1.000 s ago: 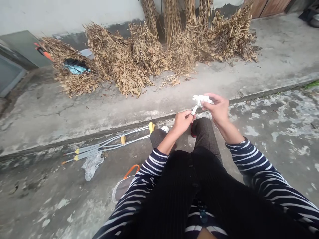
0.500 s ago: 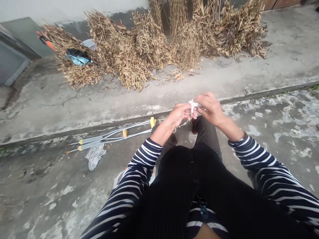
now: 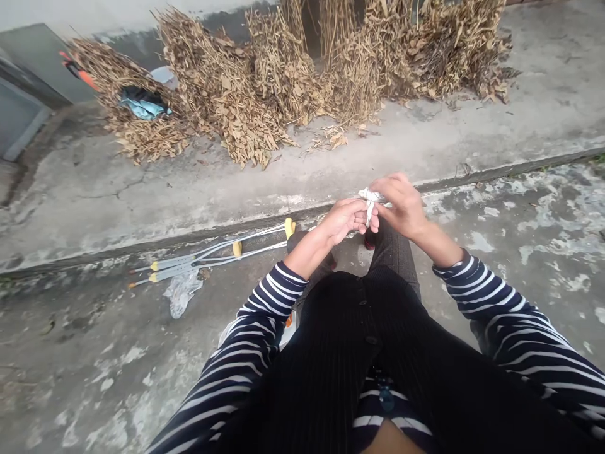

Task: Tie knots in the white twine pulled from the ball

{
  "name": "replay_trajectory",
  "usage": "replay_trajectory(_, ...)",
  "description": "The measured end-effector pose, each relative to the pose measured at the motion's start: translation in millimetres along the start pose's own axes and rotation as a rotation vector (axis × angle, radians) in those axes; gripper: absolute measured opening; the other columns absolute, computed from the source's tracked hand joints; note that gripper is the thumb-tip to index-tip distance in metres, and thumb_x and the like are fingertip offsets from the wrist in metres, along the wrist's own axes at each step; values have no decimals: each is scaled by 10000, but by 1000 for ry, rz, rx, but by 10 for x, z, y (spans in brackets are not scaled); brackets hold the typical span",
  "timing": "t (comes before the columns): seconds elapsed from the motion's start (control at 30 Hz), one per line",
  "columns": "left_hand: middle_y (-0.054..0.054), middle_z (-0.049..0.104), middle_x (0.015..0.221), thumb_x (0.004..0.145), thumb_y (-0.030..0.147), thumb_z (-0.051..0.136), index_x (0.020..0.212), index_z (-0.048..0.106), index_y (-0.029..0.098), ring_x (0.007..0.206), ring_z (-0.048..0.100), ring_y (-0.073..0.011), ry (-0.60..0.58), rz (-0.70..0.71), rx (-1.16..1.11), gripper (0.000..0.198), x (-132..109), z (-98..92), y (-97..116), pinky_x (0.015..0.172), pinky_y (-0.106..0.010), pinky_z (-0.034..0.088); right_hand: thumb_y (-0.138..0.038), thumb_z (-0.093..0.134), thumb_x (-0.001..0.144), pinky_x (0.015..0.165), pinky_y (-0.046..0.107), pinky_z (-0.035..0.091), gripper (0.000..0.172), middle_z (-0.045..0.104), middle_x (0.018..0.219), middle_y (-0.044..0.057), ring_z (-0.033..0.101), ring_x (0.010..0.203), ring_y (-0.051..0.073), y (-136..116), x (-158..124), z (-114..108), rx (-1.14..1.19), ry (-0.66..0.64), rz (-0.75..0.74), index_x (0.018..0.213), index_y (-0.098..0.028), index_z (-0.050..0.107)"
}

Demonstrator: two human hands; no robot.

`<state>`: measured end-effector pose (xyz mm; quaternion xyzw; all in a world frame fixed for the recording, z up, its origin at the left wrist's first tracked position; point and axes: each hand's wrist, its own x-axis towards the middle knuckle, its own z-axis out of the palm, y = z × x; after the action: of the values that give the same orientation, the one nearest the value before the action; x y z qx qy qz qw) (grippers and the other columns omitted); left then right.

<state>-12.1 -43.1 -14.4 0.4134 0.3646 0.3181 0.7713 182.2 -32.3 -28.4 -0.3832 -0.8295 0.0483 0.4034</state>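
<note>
I sit on concrete ground with my legs in dark trousers stretched forward. Both hands are raised together above my knees. My right hand (image 3: pixel 399 205) is closed round a small white bundle of cloth or string (image 3: pixel 369 197). My left hand (image 3: pixel 343 219) pinches the lower strand of the same white bundle with thumb and fingers. The hands touch each other at the fingertips. Most of the bundle is hidden inside my fingers.
A pair of metal crutches (image 3: pixel 212 255) with yellow fittings lies on the ground to my left, beside a crumpled clear plastic bag (image 3: pixel 182 291). Heaps of dry brown plants (image 3: pixel 283 75) stand against the wall ahead. A low concrete step edge (image 3: pixel 142 249) crosses the ground.
My left hand has risen to meet the right one at the white bundle. The short strand once stretched between them is now gathered between the fingers.
</note>
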Motion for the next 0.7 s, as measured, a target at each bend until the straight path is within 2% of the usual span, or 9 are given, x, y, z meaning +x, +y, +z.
replay_trajectory(0.13, -63, 691, 625, 906, 333, 642, 791, 655, 131, 526, 649, -126, -15, -58, 15, 233, 40, -70, -89, 474, -206, 404, -351, 482, 1069, 946, 522, 568, 274, 758, 1181, 123, 659, 1181, 326, 40, 44, -139, -98, -132, -87, 1154, -254, 724)
replay_trajectory(0.23, -73, 709, 671, 902, 374, 678, 817, 669, 123, 548, 659, -125, -83, -81, 21, 265, 72, -142, -145, 464, -204, 404, -289, 439, 1078, 951, 510, 576, 300, 753, 1229, 126, 661, 1219, 325, 87, 106, -243, -151, -208, -130, 1166, -248, 723)
replay_trajectory(0.33, -97, 748, 783, 864, 473, 755, 913, 700, 112, 615, 704, -144, -166, -80, 10, 368, 63, -201, -214, 455, -203, 416, -285, 441, 1075, 1001, 511, 574, 290, 747, 1233, 108, 652, 1252, 323, 152, 168, -328, -170, -198, -69, 1161, -266, 718)
replay_trajectory(0.4, -105, 764, 857, 816, 497, 817, 974, 715, 113, 664, 731, -153, -173, -62, 44, 427, 45, -239, -289, 459, -197, 432, -291, 472, 1063, 1032, 528, 568, 259, 744, 1219, 94, 645, 1261, 323, 199, 201, -373, -159, -170, -26, 1143, -282, 718)
replay_trajectory(0.47, -112, 769, 898, 762, 462, 872, 960, 728, 110, 681, 733, -149, -113, -46, 128, 429, 32, -297, -394, 460, -190, 437, -285, 496, 1053, 1051, 550, 557, 235, 740, 1213, 85, 641, 1257, 321, 244, 233, -415, -162, -137, -12, 1134, -287, 717)
replay_trajectory(0.57, -119, 768, 873, 734, 426, 879, 869, 752, 97, 683, 710, -140, 37, -46, 239, 377, 21, -468, -581, 468, -188, 448, -256, 479, 1052, 1027, 543, 559, 248, 736, 1224, 86, 637, 1255, 316, 312, 304, -513, -249, -88, -49, 1143, -269, 710)
replay_trajectory(0.7, -87, 758, 793, 736, 401, 865, 808, 778, 119, 702, 690, -149, 263, -67, 385, 304, -57, -883, -707, 540, -211, 506, -268, 484, 1055, 982, 483, 572, 227, 746, 1205, 90, 633, 1245, 303, 422, 431, -769, -353, -23, -74, 1099, -251, 706)
